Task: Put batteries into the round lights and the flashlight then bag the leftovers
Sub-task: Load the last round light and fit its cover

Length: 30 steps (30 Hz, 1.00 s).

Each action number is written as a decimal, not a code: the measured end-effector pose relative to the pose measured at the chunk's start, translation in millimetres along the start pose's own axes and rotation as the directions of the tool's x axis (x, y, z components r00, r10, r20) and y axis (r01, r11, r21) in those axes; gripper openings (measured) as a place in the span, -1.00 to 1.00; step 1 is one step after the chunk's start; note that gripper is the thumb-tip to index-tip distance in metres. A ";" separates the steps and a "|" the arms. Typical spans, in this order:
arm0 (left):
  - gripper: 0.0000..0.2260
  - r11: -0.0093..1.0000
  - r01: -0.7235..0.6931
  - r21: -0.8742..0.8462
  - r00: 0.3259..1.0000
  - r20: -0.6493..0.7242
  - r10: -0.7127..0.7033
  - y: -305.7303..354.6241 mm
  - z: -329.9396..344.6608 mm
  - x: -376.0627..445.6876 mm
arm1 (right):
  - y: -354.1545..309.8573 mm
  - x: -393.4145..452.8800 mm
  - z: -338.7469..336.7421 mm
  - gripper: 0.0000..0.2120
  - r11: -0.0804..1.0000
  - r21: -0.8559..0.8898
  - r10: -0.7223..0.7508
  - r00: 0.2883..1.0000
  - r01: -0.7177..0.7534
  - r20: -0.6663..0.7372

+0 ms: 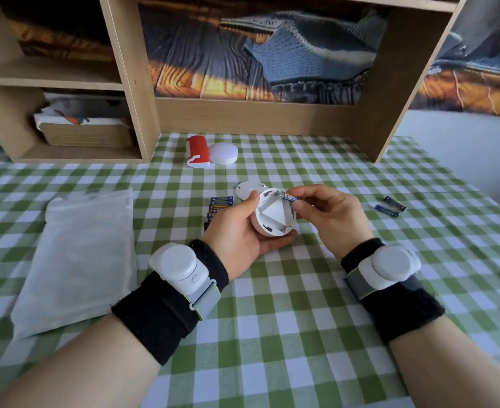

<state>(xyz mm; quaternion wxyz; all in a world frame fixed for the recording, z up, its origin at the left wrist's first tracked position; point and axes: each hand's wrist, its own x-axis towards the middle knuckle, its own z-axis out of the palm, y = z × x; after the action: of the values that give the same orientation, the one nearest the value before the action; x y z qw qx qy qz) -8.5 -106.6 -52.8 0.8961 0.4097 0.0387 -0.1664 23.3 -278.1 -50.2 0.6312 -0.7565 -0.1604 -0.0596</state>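
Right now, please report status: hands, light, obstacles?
Left hand grips open round light. Right hand pinches battery at its slot. Nothing in the way.

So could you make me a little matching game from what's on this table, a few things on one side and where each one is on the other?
Things:
1. open round light
2. battery being fitted
3. red flashlight
4. plastic bag

Places:
A. flat on the checked cloth, far left
B. held in the left hand
C. by the shelf unit, beside a closed round light
D. pinched in the right hand, at the light's top slot

Pairs: 1-B, 2-D, 3-C, 4-A
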 end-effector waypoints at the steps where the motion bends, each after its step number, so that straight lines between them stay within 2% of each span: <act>1: -0.62 1.000 0.000 0.002 1.000 0.005 0.000 0.0 -0.2 -0.2 | 0.1 0.0 -0.8 -0.75 1.000 0.004 0.003 1.000 -0.003 -0.006; 7: -0.60 1.000 0.000 0.030 0.999 0.032 -0.001 1.8 1.4 -0.7 | -6.0 2.0 -3.9 -0.70 1.000 0.009 0.000 1.000 0.001 -0.012; 18: -0.58 0.996 0.015 0.092 0.999 0.030 -0.018 1.3 1.5 -1.6 | -15.1 -1.7 -5.4 -0.83 0.997 -0.037 -0.073 0.997 0.074 0.020; 24: -0.65 0.971 -0.056 0.234 0.996 0.074 0.040 -2.9 4.1 -3.8 | -13.8 -4.6 -1.7 -0.84 0.992 -0.069 -0.100 0.992 0.105 0.070; 27: -0.70 0.976 -0.061 0.211 0.995 0.089 0.043 -2.5 4.6 -4.4 | -11.2 -3.5 1.0 -0.82 0.994 -0.070 -0.085 0.994 0.089 0.069; 30: -0.71 0.987 -0.040 0.156 0.993 0.116 0.022 0.0 3.3 -6.0 | -9.0 -2.7 0.9 -0.83 0.999 0.015 -0.038 0.995 0.037 0.093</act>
<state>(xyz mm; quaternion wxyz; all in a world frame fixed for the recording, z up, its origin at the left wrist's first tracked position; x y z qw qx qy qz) -14.4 -107.5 -49.4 0.8640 0.4698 -0.0320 -0.1780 17.8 -276.3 -42.8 0.6267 -0.7512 -0.2043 -0.0348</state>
